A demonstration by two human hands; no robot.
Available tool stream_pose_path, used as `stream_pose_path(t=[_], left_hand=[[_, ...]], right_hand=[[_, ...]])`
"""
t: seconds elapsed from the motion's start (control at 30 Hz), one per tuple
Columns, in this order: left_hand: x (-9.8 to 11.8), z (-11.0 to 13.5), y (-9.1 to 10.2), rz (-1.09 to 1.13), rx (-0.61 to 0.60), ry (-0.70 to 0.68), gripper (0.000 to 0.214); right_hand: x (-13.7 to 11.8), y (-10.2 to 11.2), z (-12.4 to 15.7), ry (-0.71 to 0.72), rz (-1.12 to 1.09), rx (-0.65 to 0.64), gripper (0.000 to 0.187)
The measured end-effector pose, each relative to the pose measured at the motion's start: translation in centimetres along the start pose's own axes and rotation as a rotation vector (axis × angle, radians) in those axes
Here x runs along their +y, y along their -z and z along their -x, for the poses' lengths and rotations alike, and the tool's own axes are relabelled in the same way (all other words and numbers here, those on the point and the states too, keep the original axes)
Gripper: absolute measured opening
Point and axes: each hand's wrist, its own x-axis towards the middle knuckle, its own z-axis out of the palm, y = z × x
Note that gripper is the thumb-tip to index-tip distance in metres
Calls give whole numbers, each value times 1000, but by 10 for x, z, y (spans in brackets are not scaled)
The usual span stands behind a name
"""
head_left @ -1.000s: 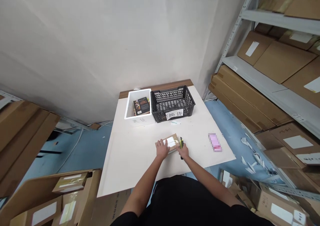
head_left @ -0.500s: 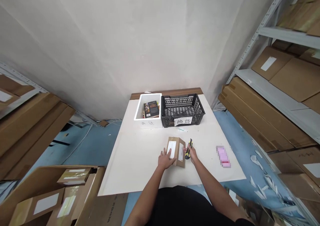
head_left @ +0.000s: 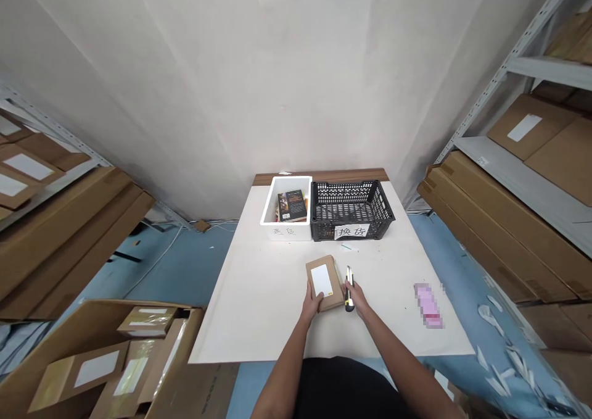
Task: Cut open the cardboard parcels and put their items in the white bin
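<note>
A small brown cardboard parcel (head_left: 324, 281) with a white label lies flat on the white table (head_left: 259, 295). My left hand (head_left: 312, 298) grips its near left corner, fingers curled on the edge. My right hand (head_left: 355, 295) is closed round a black and yellow utility knife (head_left: 349, 283), just right of the parcel.
A white bin (head_left: 287, 212) with books and a labelled black crate (head_left: 352, 208) stand at the table's far end. A pink item (head_left: 428, 304) lies at the right. Open cartons of parcels (head_left: 106, 357) sit lower left. Shelves of flat brown boxes (head_left: 509, 221) flank both sides.
The parcel stood tilted up on edge half a second ago and now lies flat, label up. Both hands stayed on it and the knife; the view shifted.
</note>
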Motion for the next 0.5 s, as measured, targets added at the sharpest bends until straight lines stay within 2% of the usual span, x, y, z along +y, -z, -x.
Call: stream_pose_path(t=[0.1,0.23,0.3,0.37,0.43,0.5], left_hand=[[-2,-6,1,-15,-11,75,89],[7,-15,3,-184,66,143,85],[22,-17,3,-247,146,73,78],[42,-18,1,-390,209,-120,69],[62,-19,-3,-549,119,-254,73],[76,-20,-8,-724,-24,-221,99]], right_hand=[[-21,3,7,42,-140,-69,53],[-21,-1,18,-47,-151,-127,50],[-18,-6,23,-70,-114,-102,47],[-20,-9,26,-63,-83,-78,45],[-28,-10,26,-42,-15,-52,45],[-39,-9,23,37,79,-7,47]])
